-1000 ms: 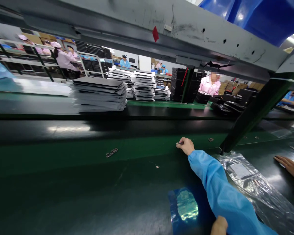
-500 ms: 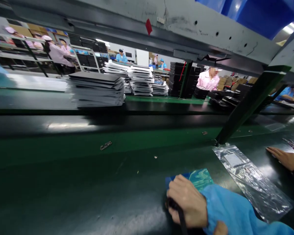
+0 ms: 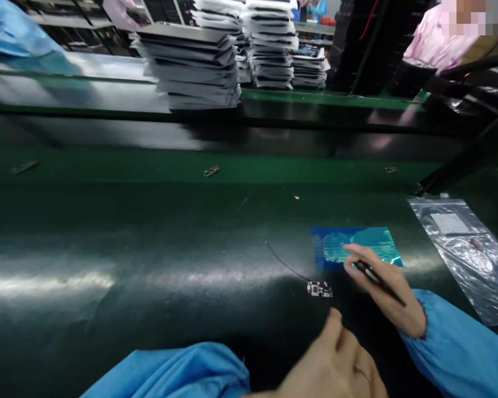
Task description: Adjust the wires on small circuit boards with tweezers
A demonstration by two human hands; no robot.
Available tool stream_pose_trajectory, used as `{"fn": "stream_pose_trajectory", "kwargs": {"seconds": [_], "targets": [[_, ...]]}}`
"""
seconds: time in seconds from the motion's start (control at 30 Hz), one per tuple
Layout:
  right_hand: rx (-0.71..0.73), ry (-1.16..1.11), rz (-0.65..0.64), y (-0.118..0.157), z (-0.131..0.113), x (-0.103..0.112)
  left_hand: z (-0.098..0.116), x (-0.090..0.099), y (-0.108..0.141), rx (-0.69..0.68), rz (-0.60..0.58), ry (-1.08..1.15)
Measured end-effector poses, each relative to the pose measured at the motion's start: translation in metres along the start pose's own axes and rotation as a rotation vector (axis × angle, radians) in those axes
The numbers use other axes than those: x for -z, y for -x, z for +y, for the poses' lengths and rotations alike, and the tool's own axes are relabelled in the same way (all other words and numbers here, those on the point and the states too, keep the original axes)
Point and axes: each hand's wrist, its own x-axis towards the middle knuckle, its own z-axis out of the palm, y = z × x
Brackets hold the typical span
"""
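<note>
1. Right hand [image 3: 384,290] has its grip closed on a thin dark tool [image 3: 377,282], which lies slantwise across the fingers; the fingertips rest at the near edge of the blue sheet [image 3: 357,243].
2. Left hand [image 3: 336,359] hovers low, nearer the camera than the blue sheet, fingers loosely curled with the thumb raised; whether its grip holds anything cannot be told.
3. Lying on the dark table [image 3: 128,265], just left of the right hand and just below the blue sheet's near left corner, is a small circuit board [image 3: 318,288]; neither hand touches it.
4. From the circuit board a thin black wire [image 3: 284,262] runs up and to the left, passing the blue sheet's left edge.
5. Right of the blue sheet, well apart from it, lies a clear plastic bag [image 3: 465,254] with a white label.
6. Beyond the blue sheet, on the green strip of the table, sit two small metal parts [image 3: 211,171], one far left of it and one to its right.
7. Farther back than the blue sheet stand stacks of flat grey panels [image 3: 195,66], and a person in a pink coat [image 3: 431,41] is at the upper right.
</note>
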Motion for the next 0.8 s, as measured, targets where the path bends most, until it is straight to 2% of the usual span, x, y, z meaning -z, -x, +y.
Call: {"fn": "stream_pose_trajectory", "kwargs": {"seconds": [0.1,0.2,0.4,0.6,0.8], "targets": [[-0.249,-0.279,0.151,-0.002,0.008,0.002,-0.029,0.000,0.007,0.205,0.065,0.037],[-0.307,-0.385,0.145,-0.010,0.016,-0.003,-0.049,-0.002,0.015,0.320,0.073,0.033],[-0.383,-0.454,0.085,-0.022,0.029,-0.006,-0.073,-0.023,0.016,0.376,-0.006,-0.020],[-0.433,-0.429,0.177,-0.020,0.039,0.000,-0.089,-0.033,0.008,0.391,-0.073,-0.037],[-0.452,-0.403,0.254,-0.028,0.039,-0.007,-0.096,-0.037,-0.003,0.343,-0.179,-0.016]]}}
